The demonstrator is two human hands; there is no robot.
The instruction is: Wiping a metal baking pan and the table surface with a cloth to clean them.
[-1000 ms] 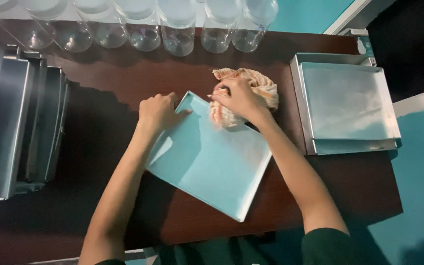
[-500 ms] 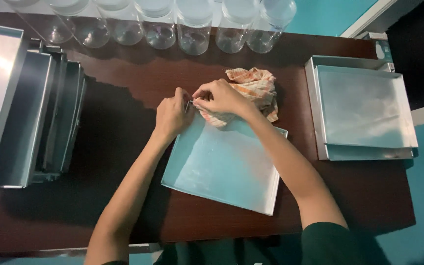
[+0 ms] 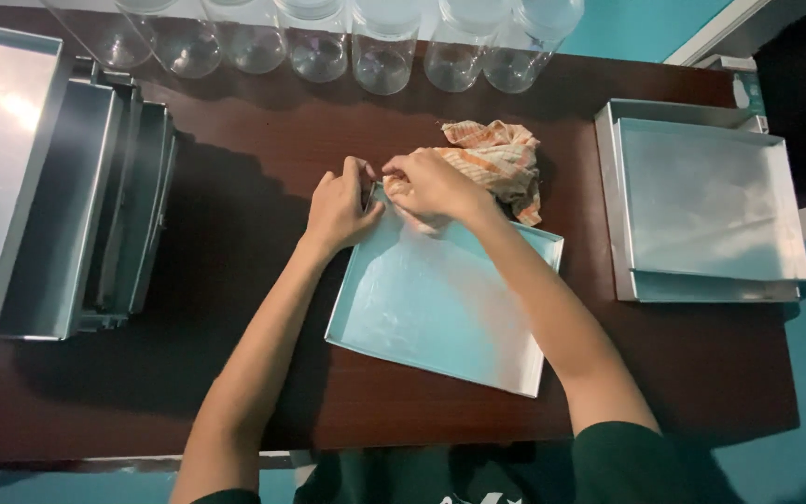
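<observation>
left hand (image 3: 340, 207) gripping the far corner of metal tray (image 3: 440, 308) | right hand (image 3: 433, 185) closed on cloth (image 3: 496, 163) pressed at that corner | jars (image 3: 380, 47) beyond | stacked trays (image 3: 701, 201) right

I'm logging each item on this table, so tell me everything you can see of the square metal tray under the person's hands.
The tray is a shallow, square pan of dull silvery metal with a low raised rim and a bare, slightly smeared floor. It lies flat on the dark wooden table, turned askew to the table edge. The left hand grips its far corner, and the right hand presses a striped orange cloth against that corner.
</observation>
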